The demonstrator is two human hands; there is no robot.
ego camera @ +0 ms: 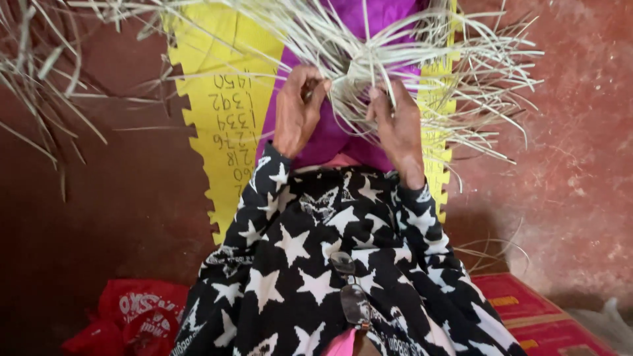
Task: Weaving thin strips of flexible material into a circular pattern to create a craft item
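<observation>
Gripping pale straw strips, both hands work at a small woven knot that sits between them, just above the fingertips. Left hand is curled narrow, pinching strips at the knot's left edge. Right hand is closed too, fingers hooked around strips at the knot's right edge. Loose strips fan out above and to both sides. Purple cloth lies under the hands, yellow mat beyond the left hand. Red bag well below the left hand.
</observation>
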